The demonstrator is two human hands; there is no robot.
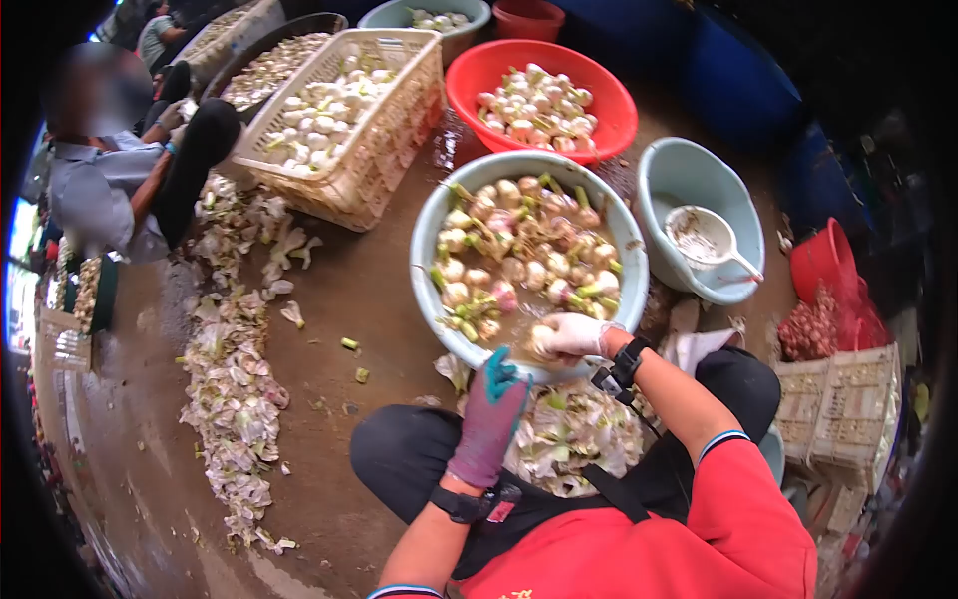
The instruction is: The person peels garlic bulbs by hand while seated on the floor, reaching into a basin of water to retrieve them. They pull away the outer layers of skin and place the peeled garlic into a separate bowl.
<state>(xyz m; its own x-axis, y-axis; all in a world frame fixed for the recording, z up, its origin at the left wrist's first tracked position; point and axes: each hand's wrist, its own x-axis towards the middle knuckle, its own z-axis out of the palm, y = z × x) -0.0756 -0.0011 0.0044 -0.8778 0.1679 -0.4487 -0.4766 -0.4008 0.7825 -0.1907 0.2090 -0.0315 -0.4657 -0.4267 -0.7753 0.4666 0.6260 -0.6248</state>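
My right hand [577,336], in a white glove, is closed round a pale garlic bulb [542,340] at the near rim of a light blue basin [424,290]. That basin holds brownish water and many unpeeled garlic bulbs [513,270] with green stems. Just left of the near rim is my left hand [493,404], in a purple glove with teal fingertips. Its fingers are bent together, and what they may hold is hidden. Below both hands, a heap of garlic skins [574,434] lies between the knees.
A red basin [621,115] and a plastic crate [374,165] of peeled garlic stand behind. To the right are another blue basin [738,215] with a white strainer [702,237], and a red bucket [820,262]. A seated person [110,190] is at left, near scattered skins [235,389].
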